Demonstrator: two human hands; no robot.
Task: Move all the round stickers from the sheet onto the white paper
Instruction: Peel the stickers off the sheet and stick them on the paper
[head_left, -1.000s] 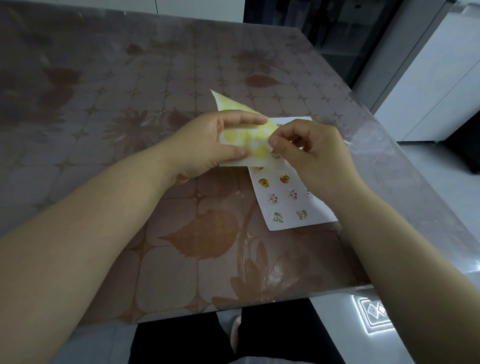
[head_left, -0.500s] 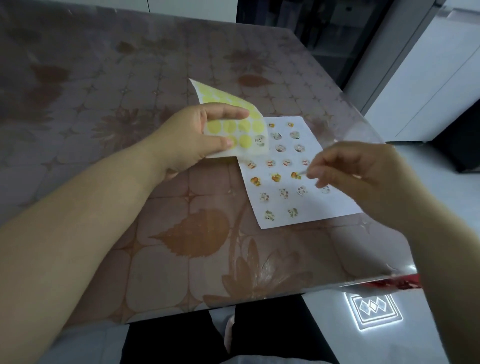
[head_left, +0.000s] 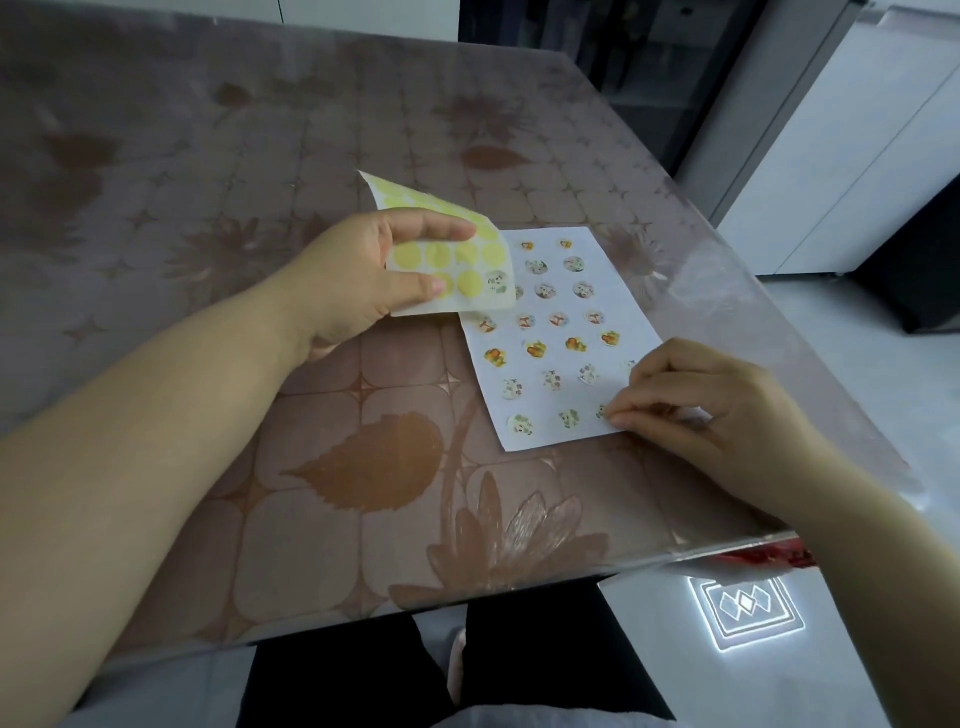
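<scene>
At a glass-topped table (head_left: 311, 509) patterned with brown leaves and flowers, a person's left hand (head_left: 358, 280) grips a curled yellow sticker sheet (head_left: 470, 254), thumb on top and fingers beneath; one picture sticker (head_left: 497, 282) sits just beyond the thumb tip. The right hand (head_left: 717, 410) pinches a round sticker (head_left: 602, 412) between curled fingertips onto the near right corner of the white paper (head_left: 545, 400), where rows of stickers lie ahead of the fingers. White cabinets (head_left: 841, 156) and a lit floor emblem (head_left: 746, 605) flank the table.
</scene>
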